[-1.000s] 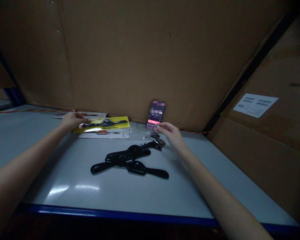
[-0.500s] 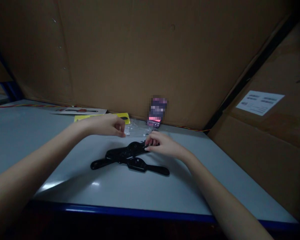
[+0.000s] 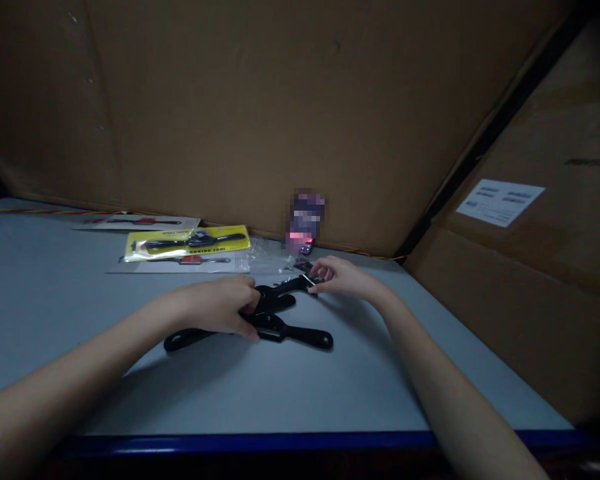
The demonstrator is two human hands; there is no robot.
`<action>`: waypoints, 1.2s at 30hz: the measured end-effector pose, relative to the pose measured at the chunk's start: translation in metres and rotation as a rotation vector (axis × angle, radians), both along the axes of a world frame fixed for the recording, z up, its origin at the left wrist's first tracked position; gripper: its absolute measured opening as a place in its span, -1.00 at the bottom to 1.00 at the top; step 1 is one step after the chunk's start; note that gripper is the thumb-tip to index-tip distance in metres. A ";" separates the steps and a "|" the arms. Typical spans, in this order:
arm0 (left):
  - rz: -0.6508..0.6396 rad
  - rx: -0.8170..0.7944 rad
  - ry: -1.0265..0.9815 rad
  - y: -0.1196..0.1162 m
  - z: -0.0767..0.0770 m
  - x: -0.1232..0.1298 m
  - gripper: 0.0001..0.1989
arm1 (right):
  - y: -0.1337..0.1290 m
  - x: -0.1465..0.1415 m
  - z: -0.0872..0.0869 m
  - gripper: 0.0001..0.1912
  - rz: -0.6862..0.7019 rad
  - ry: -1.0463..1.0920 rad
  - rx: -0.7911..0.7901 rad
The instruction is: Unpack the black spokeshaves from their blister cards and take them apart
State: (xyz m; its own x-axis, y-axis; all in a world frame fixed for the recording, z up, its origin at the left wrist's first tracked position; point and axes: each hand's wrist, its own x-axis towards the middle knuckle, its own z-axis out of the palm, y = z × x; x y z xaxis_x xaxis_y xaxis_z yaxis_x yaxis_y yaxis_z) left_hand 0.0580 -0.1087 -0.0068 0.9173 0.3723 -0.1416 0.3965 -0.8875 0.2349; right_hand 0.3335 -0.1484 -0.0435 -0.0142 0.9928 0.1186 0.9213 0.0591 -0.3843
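in the head view, black tools [image 3: 307, 336] lie in a crossed pile at the middle of the table [image 3: 360, 400]. the left hand [image 3: 227, 308] is over the pile's left part, fingers bent down onto the tools; whether they grip one i cannot tell. the right hand [image 3: 334, 277] is at the pile's far right, fingers curled at the metal blades [image 3: 308, 283]; its hold is unclear too. farther left, a yellow pack [image 3: 207, 251] overlaps a white card [image 3: 147, 268]. clear plastic [image 3: 267, 253] lies right of the pack, near the phone [image 3: 304, 223], which leans on the far cardboard [image 3: 205, 120].
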 end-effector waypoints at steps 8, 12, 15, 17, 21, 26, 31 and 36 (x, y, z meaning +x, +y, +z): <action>-0.028 -0.098 -0.127 0.005 -0.002 -0.007 -0.82 | 0.008 0.006 -0.012 -0.71 -0.107 0.071 0.022; 0.081 -0.334 -0.141 0.011 -0.004 -0.009 -0.79 | 0.015 0.018 -0.022 -0.62 -0.274 0.105 0.017; 0.177 -0.470 -0.173 0.015 -0.002 -0.009 -0.75 | 0.018 0.021 -0.027 -0.64 -0.317 0.156 -0.021; 0.210 -0.498 -0.222 0.016 0.001 -0.009 -0.72 | 0.020 0.021 -0.029 -0.70 -0.321 0.212 -0.062; 0.286 -0.571 -0.252 0.022 0.003 -0.007 -0.70 | 0.021 0.019 -0.029 -0.71 -0.339 0.343 -0.079; 0.313 -0.653 -0.296 0.030 0.001 -0.008 -0.72 | 0.015 0.021 -0.017 -0.62 -0.361 0.489 0.033; 0.365 -0.655 -0.331 0.026 0.000 -0.009 -0.62 | 0.000 0.005 0.013 -0.71 -0.285 0.594 0.428; 0.305 -0.721 -0.324 0.017 -0.002 -0.007 -0.45 | -0.021 -0.055 0.030 -0.74 0.049 0.730 0.384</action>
State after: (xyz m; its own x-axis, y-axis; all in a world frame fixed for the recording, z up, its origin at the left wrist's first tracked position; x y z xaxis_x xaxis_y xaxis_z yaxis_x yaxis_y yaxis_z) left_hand 0.0512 -0.0912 -0.0090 0.8273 0.5299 -0.1865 0.4097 -0.3420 0.8457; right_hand 0.2784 -0.1697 -0.0130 0.1563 0.8813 0.4459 0.4403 0.3419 -0.8302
